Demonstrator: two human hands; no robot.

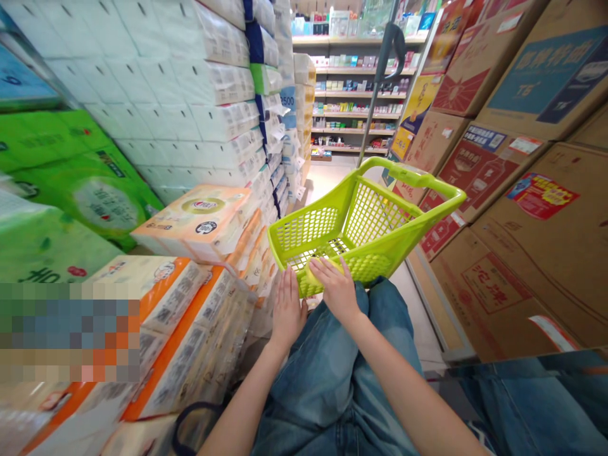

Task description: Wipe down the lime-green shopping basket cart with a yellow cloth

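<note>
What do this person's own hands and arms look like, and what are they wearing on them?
The left hand and right hand are bare, without gloves. No sleeve, watch or bracelet shows. Faded blue jeans cover the legs.

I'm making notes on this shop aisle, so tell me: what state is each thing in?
Basket: open at the top
Grey handle: raised
Left hand: fingers extended, by basket's near end
Right hand: fingers extended over yellow item
Yellow item: partly covered
Tissue packs: wrapped, stacked
Cardboard boxes: stacked
Shelves: stocked
</note>
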